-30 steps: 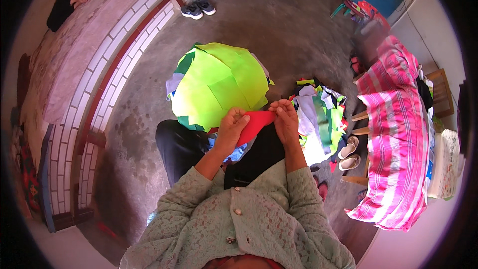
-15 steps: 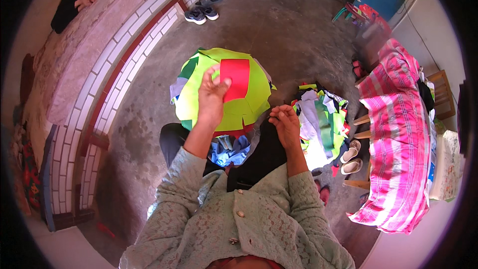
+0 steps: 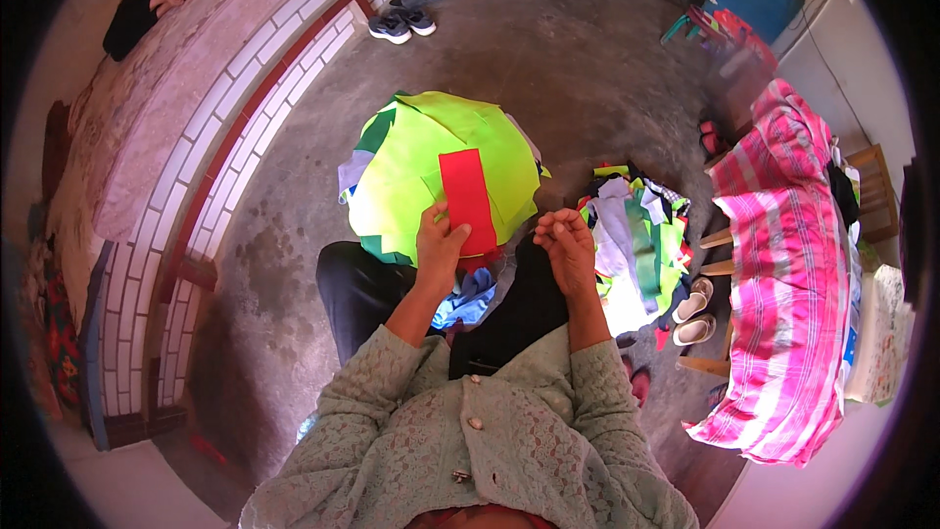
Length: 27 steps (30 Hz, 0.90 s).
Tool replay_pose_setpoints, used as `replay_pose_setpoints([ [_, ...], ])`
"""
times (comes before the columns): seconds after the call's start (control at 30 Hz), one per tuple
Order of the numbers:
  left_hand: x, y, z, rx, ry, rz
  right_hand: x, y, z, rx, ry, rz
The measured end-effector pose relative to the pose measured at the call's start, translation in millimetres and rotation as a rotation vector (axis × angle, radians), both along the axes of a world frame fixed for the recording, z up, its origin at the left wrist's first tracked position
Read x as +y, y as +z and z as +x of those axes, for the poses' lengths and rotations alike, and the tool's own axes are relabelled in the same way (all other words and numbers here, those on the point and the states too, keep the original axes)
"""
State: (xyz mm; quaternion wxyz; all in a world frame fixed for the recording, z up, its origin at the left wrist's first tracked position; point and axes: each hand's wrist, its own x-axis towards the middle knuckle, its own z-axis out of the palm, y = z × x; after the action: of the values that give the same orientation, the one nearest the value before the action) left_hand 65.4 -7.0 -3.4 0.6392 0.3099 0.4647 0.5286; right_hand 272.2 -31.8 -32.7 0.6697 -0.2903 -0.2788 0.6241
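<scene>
The red cloth [image 3: 464, 186] is pinched at its eight o'clock edge by the left fingers [image 3: 457, 235], before the yellow pile [image 3: 397, 167]. At three o'clock, the right fingers [image 3: 560, 219] are curled nearly together; whether anything is held cannot be told.

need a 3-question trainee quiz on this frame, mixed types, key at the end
1. Multiple choice: what colour is the fabric piece held in the left grip?
A) blue
B) red
C) white

2. True or false: the loose scrap pile lies to the right of the yellow-green fabric mound.

3. Count: how many pale shoes stand on the floor beside the pink plaid cloth?

Key:
1. B, red.
2. True.
3. Two.
</scene>
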Motion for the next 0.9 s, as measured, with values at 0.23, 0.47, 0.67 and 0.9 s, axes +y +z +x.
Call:
replay_pose_setpoints([
  [0.23,-23,8,-8,0.251,-0.131,-0.048,1,0,1,0.003,-0.006,0.003],
  [0.47,-41,23,-16,1.169,-0.032,0.28,-1,0,2,0.019,-0.003,0.009],
  [0.67,8,37,-6,1.31,-0.033,0.825,0,-1,5,0.028,-0.007,-0.012],
  [0.9,75,-27,14,1.79,-0.247,0.668,0,-5,8,0.088,0.042,0.002],
])
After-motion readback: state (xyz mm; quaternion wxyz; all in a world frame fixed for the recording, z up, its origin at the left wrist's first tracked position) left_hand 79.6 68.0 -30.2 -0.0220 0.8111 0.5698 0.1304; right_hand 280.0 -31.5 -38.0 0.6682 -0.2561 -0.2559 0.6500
